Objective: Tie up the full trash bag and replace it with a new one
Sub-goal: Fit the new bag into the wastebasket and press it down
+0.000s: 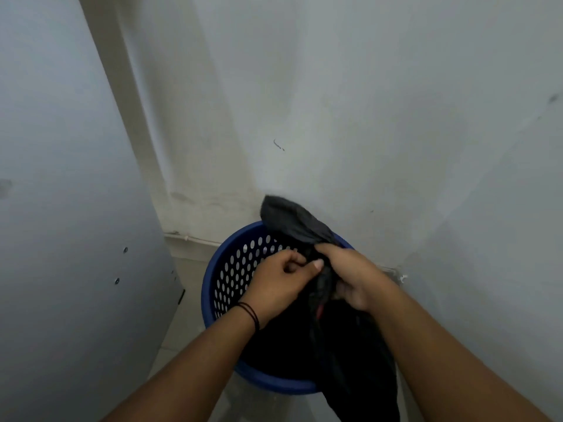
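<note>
A black trash bag [350, 354] hangs over the front right of a round blue perforated bin [213, 275] that stands in a corner. Its gathered neck rises between my hands, and a loose flap of the bag sticks up toward the wall. My left hand [280, 281] pinches the neck from the left with curled fingers and thumb. My right hand [356, 275] grips the twisted neck from the right, thumb pointing left over it. A black band circles my left wrist. The bag's contents are hidden.
White walls [396, 117] meet in a corner right behind the bin. A grey panel [61, 239] with screws stands close on the left. A thin cable [195, 239] runs along the wall's base. Pale floor tiles [179, 327] show beside the bin.
</note>
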### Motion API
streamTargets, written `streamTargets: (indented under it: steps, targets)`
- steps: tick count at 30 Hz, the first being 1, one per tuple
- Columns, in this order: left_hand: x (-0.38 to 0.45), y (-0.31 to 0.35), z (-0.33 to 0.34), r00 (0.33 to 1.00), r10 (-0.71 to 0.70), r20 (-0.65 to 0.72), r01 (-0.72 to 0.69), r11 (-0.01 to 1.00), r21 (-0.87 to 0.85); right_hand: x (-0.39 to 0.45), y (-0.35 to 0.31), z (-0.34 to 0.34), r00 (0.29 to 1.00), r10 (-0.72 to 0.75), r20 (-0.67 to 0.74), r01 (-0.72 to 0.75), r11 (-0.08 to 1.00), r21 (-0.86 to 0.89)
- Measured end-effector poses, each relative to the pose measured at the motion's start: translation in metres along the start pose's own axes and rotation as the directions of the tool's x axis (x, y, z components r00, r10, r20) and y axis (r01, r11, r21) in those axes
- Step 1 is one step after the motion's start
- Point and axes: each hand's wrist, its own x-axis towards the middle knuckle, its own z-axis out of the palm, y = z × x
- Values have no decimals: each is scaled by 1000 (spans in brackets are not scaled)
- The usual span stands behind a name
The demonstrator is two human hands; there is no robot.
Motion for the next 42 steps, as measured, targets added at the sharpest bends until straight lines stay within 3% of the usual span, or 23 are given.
streamTargets:
  steps: [2, 4, 6, 8, 11, 13, 15, 16, 18, 20, 25, 29, 32, 36, 40, 42]
  targets:
    - [1, -1, 0, 993, 92, -73, -92, 996, 12, -7, -2, -2, 968, -75, 240, 17, 972, 235]
    - [1, 0, -6, 986, 94, -140, -97, 995, -21, -15, 1, -9, 942, -168, 291, 80, 953, 293]
    - [3, 1, -13, 985, 28, -170, -37, 998, -51, -22, 11, -10, 962, -211, 176, 207, 977, 42]
    - [2, 6, -16, 992, -54, -111, 34, 983, -179, -32, 23, -7, 956, -273, 110, 294, 900, -322]
    - [-4, 11, -11, 994, -101, -41, 87, 963, -257, -40, 35, 3, 915, -376, 146, 402, 824, -400]
    - [-6, 3, -17, 981, 17, -192, -27, 998, -49, -34, 42, 4, 842, -540, -18, 460, 733, -501]
    - [-4, -13, -28, 942, 162, -295, -78, 957, 278, -26, 46, -1, 710, -666, -228, 339, 607, -719]
    - [-2, -20, -33, 938, 169, -304, -37, 917, 397, -23, 49, -5, 726, -627, -283, 230, 609, -759]
    - [-4, -26, -33, 957, 41, -288, 118, 850, 514, -17, 57, -12, 853, -415, -316, 82, 704, -705]
    - [-5, -32, -33, 957, -33, -289, 195, 811, 551, -10, 67, -15, 910, -304, -283, 78, 796, -601]
    - [-10, -48, -45, 948, 83, -308, 75, 881, 467, 0, 86, -25, 855, -375, -357, 183, 863, -470]
    - [-25, -44, -34, 950, 167, -265, -13, 867, 499, -23, 95, -33, 849, -351, -394, 134, 866, -482]
    - [-44, -46, -21, 965, 128, -231, 7, 862, 507, -46, 114, -40, 829, -323, -456, 109, 894, -435]
    - [-74, -52, 1, 965, 171, -201, -43, 852, 521, -76, 138, -51, 778, -358, -516, 80, 871, -484]
    - [-93, -59, 7, 960, 212, -182, -77, 826, 558, -96, 152, -54, 815, -326, -479, 81, 883, -463]
    - [-103, -56, 7, 935, 255, -248, -46, 778, 627, -110, 147, -53, 772, -376, -512, 0, 806, -592]
